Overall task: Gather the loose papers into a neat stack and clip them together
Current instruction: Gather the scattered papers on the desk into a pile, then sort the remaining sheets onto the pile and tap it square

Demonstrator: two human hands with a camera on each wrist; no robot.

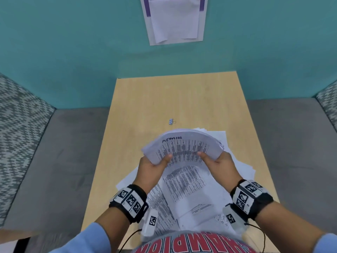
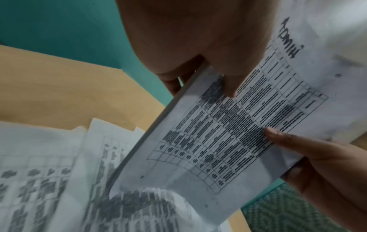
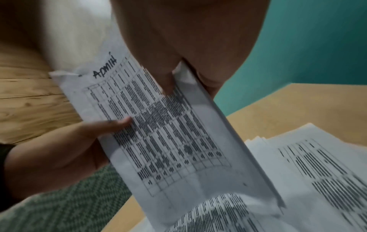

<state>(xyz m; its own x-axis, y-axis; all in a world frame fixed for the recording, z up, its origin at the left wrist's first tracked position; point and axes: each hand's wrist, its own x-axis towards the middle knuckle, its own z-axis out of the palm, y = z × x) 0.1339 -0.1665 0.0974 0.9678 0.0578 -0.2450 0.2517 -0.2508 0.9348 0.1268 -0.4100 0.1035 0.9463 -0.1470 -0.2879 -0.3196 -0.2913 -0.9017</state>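
While loose sheets (image 1: 191,194) cover lower worktop (image 1: 145,99): paper stack (image 1: 182,145) gripped centre-frame, left hand (image 1: 151,167), right hand (image 1: 218,163); binder clip (image 1: 171,121) above.

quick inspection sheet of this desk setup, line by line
surface: wooden table, far half bare.
job's things: held stack lifted and bowed; loose sheets spread beneath; binder clip lying apart, beyond the papers.
clutter: nothing seen.
grippers: left hand and right hand grip the stack's side edges, thumbs on top.
cables: thin black leads hang from the wrist units.
surroundings: teal wall with pinned notice; patterned seats either side.
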